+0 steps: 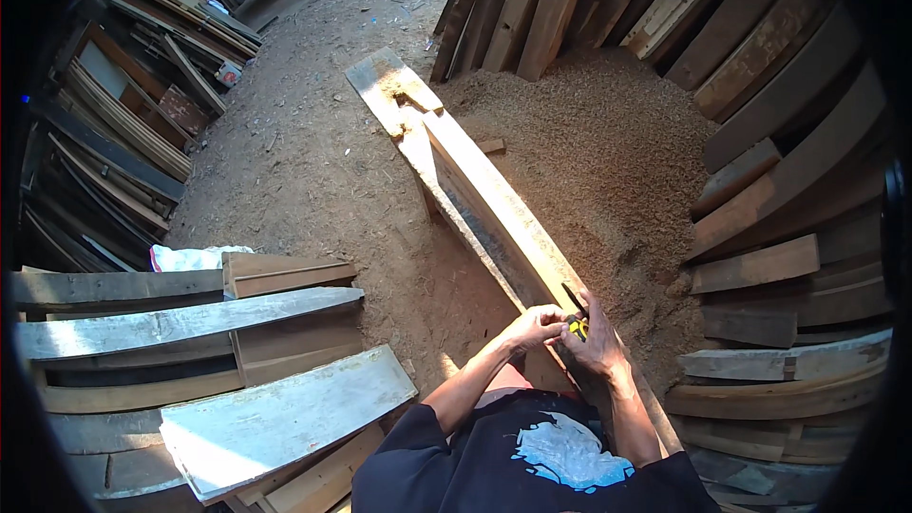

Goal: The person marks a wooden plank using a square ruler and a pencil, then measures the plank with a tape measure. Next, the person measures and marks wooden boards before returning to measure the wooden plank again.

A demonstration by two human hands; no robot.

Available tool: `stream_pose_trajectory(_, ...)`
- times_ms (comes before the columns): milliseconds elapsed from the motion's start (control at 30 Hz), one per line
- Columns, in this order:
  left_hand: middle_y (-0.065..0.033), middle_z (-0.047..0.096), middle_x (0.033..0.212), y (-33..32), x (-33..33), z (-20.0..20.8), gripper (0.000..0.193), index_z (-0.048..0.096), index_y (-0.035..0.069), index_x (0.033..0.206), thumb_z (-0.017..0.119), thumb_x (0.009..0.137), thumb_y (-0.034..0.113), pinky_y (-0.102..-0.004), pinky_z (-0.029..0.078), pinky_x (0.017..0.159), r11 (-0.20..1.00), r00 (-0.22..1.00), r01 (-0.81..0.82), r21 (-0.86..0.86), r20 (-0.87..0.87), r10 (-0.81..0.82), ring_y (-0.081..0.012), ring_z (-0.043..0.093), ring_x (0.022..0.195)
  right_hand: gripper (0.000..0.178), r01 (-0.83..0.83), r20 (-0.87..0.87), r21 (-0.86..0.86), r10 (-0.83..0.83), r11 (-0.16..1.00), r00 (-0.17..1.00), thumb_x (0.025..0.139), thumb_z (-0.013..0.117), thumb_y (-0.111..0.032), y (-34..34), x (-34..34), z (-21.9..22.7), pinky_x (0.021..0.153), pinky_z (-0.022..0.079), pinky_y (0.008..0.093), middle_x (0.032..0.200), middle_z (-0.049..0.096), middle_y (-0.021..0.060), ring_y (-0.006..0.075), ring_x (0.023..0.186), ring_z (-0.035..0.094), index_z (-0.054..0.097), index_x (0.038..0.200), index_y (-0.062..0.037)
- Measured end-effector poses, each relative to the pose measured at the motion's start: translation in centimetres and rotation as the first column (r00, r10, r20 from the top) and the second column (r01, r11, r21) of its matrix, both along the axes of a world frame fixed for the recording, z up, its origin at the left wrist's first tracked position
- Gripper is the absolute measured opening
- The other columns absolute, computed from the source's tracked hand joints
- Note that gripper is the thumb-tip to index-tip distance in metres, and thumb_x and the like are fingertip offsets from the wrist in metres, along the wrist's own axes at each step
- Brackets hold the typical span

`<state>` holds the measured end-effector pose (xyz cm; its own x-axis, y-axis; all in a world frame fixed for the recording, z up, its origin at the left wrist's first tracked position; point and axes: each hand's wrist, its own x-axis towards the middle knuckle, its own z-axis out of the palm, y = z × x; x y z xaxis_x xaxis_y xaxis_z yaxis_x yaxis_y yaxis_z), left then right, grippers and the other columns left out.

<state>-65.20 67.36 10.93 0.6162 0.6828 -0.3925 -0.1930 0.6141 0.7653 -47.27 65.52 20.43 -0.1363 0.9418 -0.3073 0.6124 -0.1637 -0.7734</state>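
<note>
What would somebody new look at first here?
Probably the long sunlit beam slanting through the middle. Then the small yellow thing between the left hand and right hand, low in the picture, and the big sawdust heap right of the beam.

A woodworking yard or workshop: boards (553,14) lean at the far right, planks (195,321) are stacked left, and wood shavings (608,157) (a broad heap) cover part of the dirt ground (294,147).

A black shirt (467,464) with short sleeves (407,451) bears a ragged pale blue-white print (570,453).
</note>
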Motion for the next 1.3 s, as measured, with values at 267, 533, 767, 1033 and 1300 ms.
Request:
stream_pose_trajectory(267,0.0025,0.06,0.079,4.2,-4.0,1.7,0.013,0.061,0.011,0.088,0.072,0.091,0.015,-0.0241,0.046,0.059,0.99,0.986,-0.126,0.07,-0.097,0.133,-0.0072,0.056,0.065,0.06,-0.002,0.062,-0.07,0.006,0.998,0.998,0.082,0.069,-0.024,-2.9,4.0,-1.3,0.092,0.052,0.0465,0.112,0.067,0.0288,0.0413,0.108,0.067,0.05,0.134,-0.0006)
stream_pose_trajectory(533,-0.0001,0.062,0.073,18.5,-15.8,2.1,0.009,0.064,0.008,0.088,0.068,0.094,0.012,-0.0252,0.048,0.054,0.651,0.665,-0.732,-0.2,-0.006,0.746,-0.0098,0.059,0.061,0.027,0.308,0.466,-0.104,-0.227,0.946,0.855,0.083,0.064,-0.021,-10.7,13.4,-1.1,0.082,0.051,0.0507,0.094,0.069,0.0305,0.0463,0.096,0.067,0.067,0.097,0.0029)
stream_pose_trajectory(767,-0.002,0.063,0.07,20.1,-11.8,-2.8,0.024,0.063,0.006,0.083,0.078,0.091,0.023,-0.0273,0.047,0.048,0.782,0.76,-0.585,0.215,-0.192,0.621,-0.011,0.06,0.057,0.033,0.422,0.509,-0.105,-0.315,0.901,0.801,0.083,0.07,-0.027,-11.7,11.5,-4.5,0.085,0.053,0.0476,0.096,0.07,0.0294,0.0447,0.097,0.069,0.072,0.099,0.0024)
stream_pose_trajectory(1033,-0.0041,0.063,0.065,17.2,-7.0,-8.1,0.035,0.058,0.008,0.072,0.085,0.081,0.029,-0.0316,0.047,0.051,0.749,0.59,-0.552,0.367,-0.462,0.662,-0.0115,0.059,0.056,0.04,0.455,0.493,-0.11,-0.349,0.884,0.797,0.083,0.069,-0.031,-9.6,9.4,-5.1,0.089,0.054,0.0454,0.099,0.071,0.03,0.0434,0.101,0.069,0.075,0.108,-0.0005)
stream_pose_trajectory(1300,-0.0039,0.06,0.058,16.9,-6.2,-8.3,0.039,0.055,0.009,0.073,0.083,0.084,0.035,-0.03,0.045,0.046,0.719,0.465,-0.457,0.524,-0.548,0.695,-0.0121,0.057,0.049,0.037,0.466,0.513,-0.099,-0.357,0.879,0.781,0.083,0.071,-0.032,-8.6,8.5,-6.0,0.088,0.054,0.0478,0.099,0.071,0.0288,0.0437,0.101,0.069,0.076,0.107,-0.004)
